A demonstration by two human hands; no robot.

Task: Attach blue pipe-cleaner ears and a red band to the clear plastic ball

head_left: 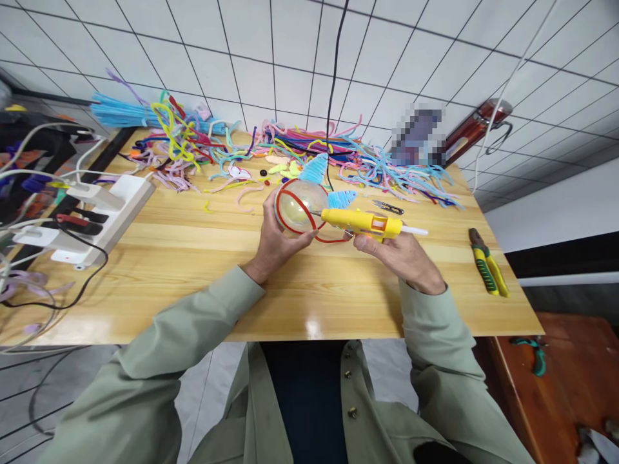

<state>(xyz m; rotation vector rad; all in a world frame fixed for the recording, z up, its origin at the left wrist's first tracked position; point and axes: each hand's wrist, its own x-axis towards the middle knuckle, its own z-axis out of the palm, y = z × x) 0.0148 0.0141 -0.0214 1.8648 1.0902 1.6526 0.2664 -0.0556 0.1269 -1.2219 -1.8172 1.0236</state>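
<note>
In my left hand [279,241] is a clear round ball [297,209], its fingers wrapped round the left and lower sides. A red pipe cleaner [290,227] curves across the ball, and a loose length of it trails to the right below. Two light-blue wound ear shapes [314,169] stand out from the ball's upper right side. My right hand [403,254] grips a yellow hot glue gun [362,222] with a white glue stick [414,230] poking from its back. The gun's nozzle meets or nearly meets the red strip; I cannot tell which.
Bundles of coloured pipe cleaners [309,143] lie along the tiled wall. Small snips [388,207] and yellow-green pliers [488,264] lie to the right. A white power strip [113,216] with plugs and cables sits left. A black cord [333,77] hangs behind the ball.
</note>
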